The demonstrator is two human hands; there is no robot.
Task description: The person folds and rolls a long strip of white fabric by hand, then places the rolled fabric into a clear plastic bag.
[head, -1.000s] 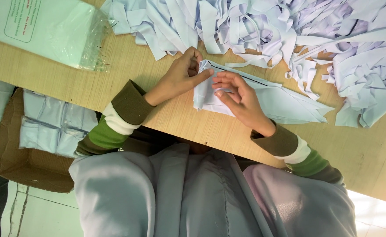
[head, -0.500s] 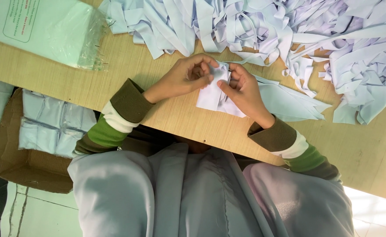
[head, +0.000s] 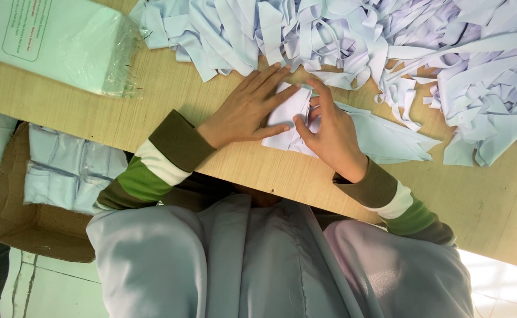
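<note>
While both hands lay on the wooden table (head: 170, 94), they pressed on a small folded piece of pale blue cloth (head: 291, 112). The left hand (head: 248, 109) lay flat on its left side, with the fingers straight and a little spread. The right hand (head: 332, 134) was bent over its right side, with the thumb and fingertips pushing down on the fold. The cloth sat near the table's front edge, just below a big heap of pale blue strips (head: 388, 41). A cardboard box (head: 20, 227) with folded cloths stood on the floor.
</note>
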